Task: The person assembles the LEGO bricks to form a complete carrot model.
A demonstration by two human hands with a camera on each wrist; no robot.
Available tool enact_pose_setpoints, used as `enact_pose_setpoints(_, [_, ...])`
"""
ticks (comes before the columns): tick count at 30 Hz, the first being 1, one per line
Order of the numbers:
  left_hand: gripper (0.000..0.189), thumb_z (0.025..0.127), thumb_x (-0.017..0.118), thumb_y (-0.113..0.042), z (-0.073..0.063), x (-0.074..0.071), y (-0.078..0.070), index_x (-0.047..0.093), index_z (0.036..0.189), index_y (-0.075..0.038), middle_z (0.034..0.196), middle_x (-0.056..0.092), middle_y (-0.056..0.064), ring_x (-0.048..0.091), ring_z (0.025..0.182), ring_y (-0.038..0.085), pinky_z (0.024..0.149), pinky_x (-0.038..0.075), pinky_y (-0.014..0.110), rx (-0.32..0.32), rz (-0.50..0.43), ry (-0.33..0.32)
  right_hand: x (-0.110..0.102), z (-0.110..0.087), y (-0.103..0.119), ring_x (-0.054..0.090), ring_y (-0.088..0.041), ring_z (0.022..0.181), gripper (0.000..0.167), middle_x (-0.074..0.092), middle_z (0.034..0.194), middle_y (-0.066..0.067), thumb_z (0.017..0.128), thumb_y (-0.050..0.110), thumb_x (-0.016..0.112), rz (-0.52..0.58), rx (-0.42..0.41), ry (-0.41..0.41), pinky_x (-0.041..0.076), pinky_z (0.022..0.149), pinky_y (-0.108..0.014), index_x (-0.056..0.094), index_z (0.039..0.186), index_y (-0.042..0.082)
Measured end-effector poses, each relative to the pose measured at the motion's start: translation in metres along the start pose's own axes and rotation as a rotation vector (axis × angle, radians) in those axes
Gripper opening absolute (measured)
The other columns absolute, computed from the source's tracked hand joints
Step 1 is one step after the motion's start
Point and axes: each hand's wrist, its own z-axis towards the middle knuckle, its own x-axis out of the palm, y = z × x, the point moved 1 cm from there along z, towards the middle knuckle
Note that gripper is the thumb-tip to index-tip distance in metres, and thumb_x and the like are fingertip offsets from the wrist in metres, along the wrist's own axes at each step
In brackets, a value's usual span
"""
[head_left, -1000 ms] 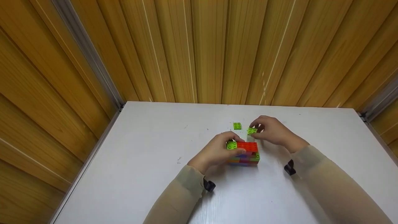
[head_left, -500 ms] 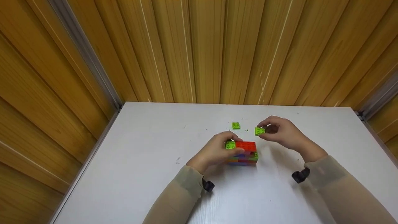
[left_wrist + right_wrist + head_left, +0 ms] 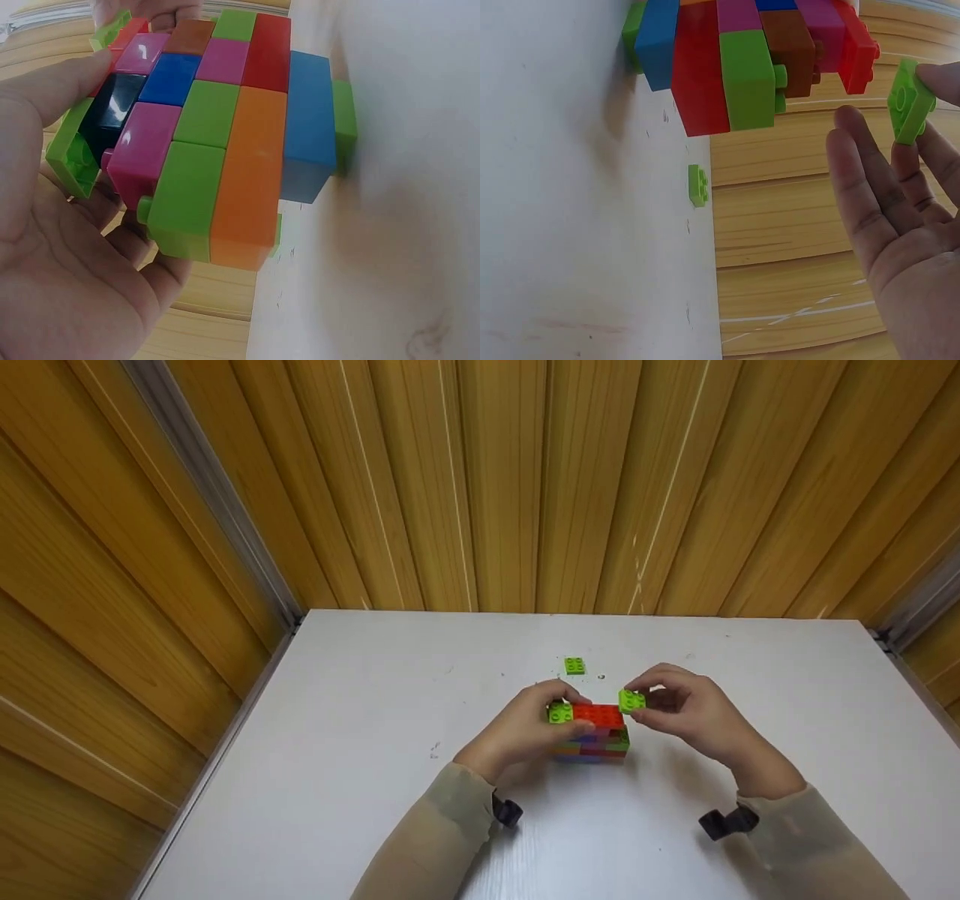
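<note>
A block of stacked toy building bricks (image 3: 202, 112) in green, orange, blue, red, pink, brown and black stands on the white table. My left hand (image 3: 521, 727) grips its upper part from the left, thumb on the near side and fingers behind. On top show a red brick (image 3: 598, 715) and a green brick (image 3: 560, 712). My right hand (image 3: 694, 709) pinches a small flat green brick (image 3: 910, 101) between thumb and fingers, close to the right end of the red brick. In the right wrist view its hollow underside faces the stack.
Another small green brick (image 3: 574, 665) lies on the white table (image 3: 375, 697) behind the stack. Small dark marks dot the tabletop. Wood-patterned panels (image 3: 502, 487) rise along the back and left. Each wrist wears a black device (image 3: 508, 812).
My right hand has lifted the small green brick off the table behind the stack, moved it right, then nearer to the red brick's right end. My left hand keeps its grip on the stack.
</note>
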Motion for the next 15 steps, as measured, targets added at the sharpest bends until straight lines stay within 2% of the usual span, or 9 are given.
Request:
enact_pose_setpoints(6, [0.026, 0.098, 0.089, -0.042, 0.0, 0.001, 0.001, 0.078, 0.12, -0.033, 0.13, 0.075, -0.014, 0.064, 0.127, 0.013, 0.127, 0.05, 0.052, 0.015, -0.004, -0.006, 0.005, -0.003, 0.0, 0.078, -0.011, 0.112, 0.028, 0.075, 0.129, -0.007, 0.1, 0.012, 0.087, 0.021, 0.027, 0.033, 0.062, 0.1, -0.019, 0.081, 0.128, 0.017])
enact_pose_setpoints(12, [0.025, 0.099, 0.089, -0.041, 0.0, 0.001, 0.001, 0.078, 0.12, -0.032, 0.128, 0.075, -0.014, 0.064, 0.124, 0.012, 0.125, 0.051, 0.05, 0.013, 0.005, 0.001, 0.01, -0.005, -0.004, 0.077, -0.011, 0.114, 0.028, 0.073, 0.124, -0.01, 0.099, 0.007, 0.087, 0.091, 0.023, 0.05, 0.063, 0.1, -0.018, 0.083, 0.127, 0.011])
enact_pose_setpoints(15, [0.025, 0.1, 0.088, -0.04, 0.0, 0.0, 0.001, 0.078, 0.121, -0.031, 0.128, 0.075, -0.013, 0.065, 0.123, 0.013, 0.124, 0.052, 0.049, 0.023, 0.009, 0.0, 0.014, -0.004, -0.007, 0.075, -0.011, 0.113, 0.028, 0.07, 0.123, -0.007, 0.099, 0.005, 0.086, 0.145, 0.026, 0.04, 0.063, 0.099, -0.019, 0.082, 0.127, 0.006])
